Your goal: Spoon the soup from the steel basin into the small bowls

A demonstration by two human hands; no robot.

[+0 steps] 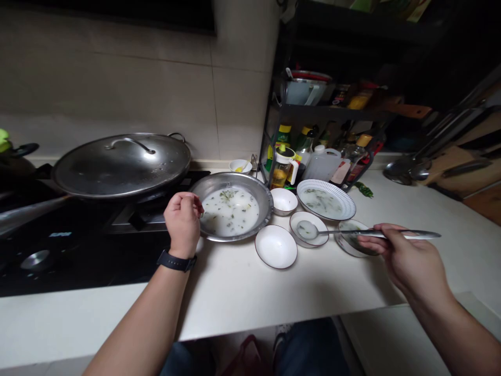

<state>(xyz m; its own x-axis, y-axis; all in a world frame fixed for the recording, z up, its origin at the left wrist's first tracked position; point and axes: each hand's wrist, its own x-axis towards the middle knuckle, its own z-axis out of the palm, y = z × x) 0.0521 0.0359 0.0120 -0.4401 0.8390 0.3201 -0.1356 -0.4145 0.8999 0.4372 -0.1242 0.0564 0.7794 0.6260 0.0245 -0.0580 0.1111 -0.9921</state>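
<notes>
My right hand (pixel 407 256) is closed on the handle of a metal ladle (pixel 344 232), whose scoop rests in a small white bowl (pixel 309 228) with pale soup in it. My left hand (pixel 182 219), with a dark watch on the wrist, grips the near-left rim of a large steel basin (pixel 264 201) that holds milky soup with green flecks. An empty small white bowl (pixel 276 246) sits in front of the basin. Another small bowl (pixel 284 201) stands behind it. A further bowl (pixel 352 243) lies partly hidden behind my right fingers.
A wide patterned dish (pixel 344 201) of soup stands at the back right. A lidded wok (pixel 122 166) sits on the black stove (pixel 78 250) at left. A dark rack (pixel 313 112) with bottles and jars stands against the wall. Utensils (pixel 407 169) lie at far right.
</notes>
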